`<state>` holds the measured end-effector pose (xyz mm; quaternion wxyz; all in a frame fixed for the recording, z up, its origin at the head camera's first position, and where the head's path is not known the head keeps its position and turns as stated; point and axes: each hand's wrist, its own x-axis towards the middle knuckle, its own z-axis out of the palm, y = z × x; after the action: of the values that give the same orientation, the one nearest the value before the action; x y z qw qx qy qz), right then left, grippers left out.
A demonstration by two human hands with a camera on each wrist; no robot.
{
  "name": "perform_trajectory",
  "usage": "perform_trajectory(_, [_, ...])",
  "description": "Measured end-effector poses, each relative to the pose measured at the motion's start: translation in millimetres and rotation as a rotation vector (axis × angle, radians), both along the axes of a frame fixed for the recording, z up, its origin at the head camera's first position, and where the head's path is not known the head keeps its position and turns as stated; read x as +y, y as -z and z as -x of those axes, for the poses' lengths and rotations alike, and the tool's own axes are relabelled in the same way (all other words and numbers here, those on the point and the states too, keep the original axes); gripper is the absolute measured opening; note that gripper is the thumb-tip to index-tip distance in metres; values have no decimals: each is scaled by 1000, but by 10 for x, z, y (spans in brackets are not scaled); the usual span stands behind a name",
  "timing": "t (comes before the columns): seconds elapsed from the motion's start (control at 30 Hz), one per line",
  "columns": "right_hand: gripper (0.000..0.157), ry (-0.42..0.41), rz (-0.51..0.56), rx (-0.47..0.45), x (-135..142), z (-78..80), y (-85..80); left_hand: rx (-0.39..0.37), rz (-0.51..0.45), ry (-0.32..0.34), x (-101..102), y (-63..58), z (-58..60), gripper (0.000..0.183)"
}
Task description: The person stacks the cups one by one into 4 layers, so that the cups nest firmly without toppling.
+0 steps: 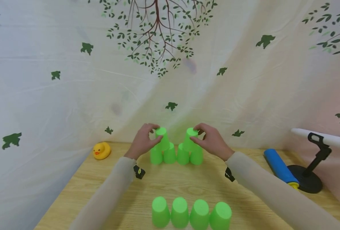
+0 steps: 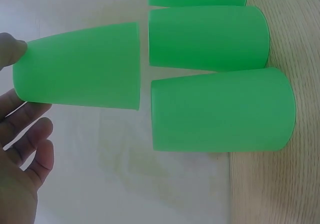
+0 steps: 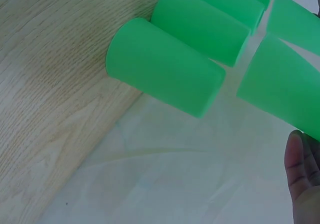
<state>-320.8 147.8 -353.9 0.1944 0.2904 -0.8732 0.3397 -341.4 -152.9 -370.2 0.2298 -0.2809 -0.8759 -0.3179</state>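
In the head view, my left hand (image 1: 142, 141) pinches an upside-down green cup (image 1: 162, 139) near its narrow top. Level with it, my right hand (image 1: 213, 142) grips a second green cup (image 1: 189, 142) the same way. Below each held cup stands a pair of inverted green cups, a left pair (image 1: 170, 155) and a right pair (image 1: 183, 155). A narrow gap shows in the left wrist view between the left held cup (image 2: 82, 66) and the cup tops beneath. The right wrist view shows a similar gap under the right held cup (image 3: 282, 84).
Nearer me, several more inverted green cups (image 1: 180, 213) stand in a row on the wooden table (image 1: 164, 182). A yellow rubber duck (image 1: 102, 150) sits back left. To the right lie a blue cylinder (image 1: 280, 167) and a black stand (image 1: 313, 182) bearing a white tube (image 1: 335, 140). Printed cloth (image 1: 147, 95) hangs behind.
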Motion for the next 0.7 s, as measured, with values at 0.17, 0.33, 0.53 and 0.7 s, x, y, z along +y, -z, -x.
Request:
perform_trajectory(0.17, [30, 6, -4, -9, -48, 55, 30, -7, 4, -5, -8, 23, 18, 41])
perform_trajectory(0.33, [29, 29, -7, -7, -35, 93, 52, -9, 9, -6, -4, 30, 40, 42])
perform_trajectory(0.53, [31, 44, -8, -31, -31, 117, 53, -30, -6, -28, -11, 24, 28, 42])
perform_trajectory(0.7, [31, 57, -18, -48, -34, 148, 64, -45, 4, -36, -9, 23, 24, 42])
